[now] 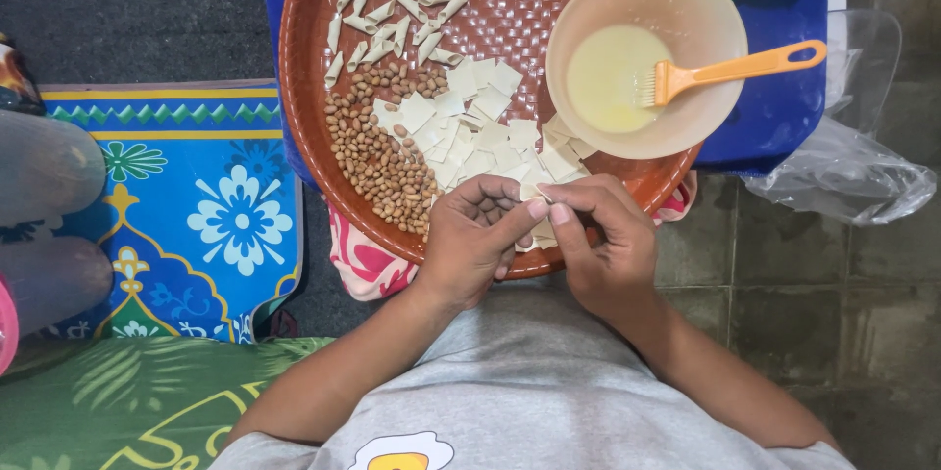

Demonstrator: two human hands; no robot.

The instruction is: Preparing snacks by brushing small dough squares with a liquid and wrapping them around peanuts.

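Pinching one small dough square (534,194) between the fingertips of both hands, we hold it just above the near rim of the round woven tray (304,29). Our left hand (470,240) and right hand (603,240) are both closed on it, thumbs meeting. To roll it well, we judge the pressure should stay light and even so the thin piece does not tear. On the tray lie loose dough squares (470,122), peanuts (377,161) and rolled pieces (392,9); a bowl (686,9) with pale liquid holds an orange brush (735,68). A blue patterned mat (206,205) lies left, grey floor tiles (814,284) right.
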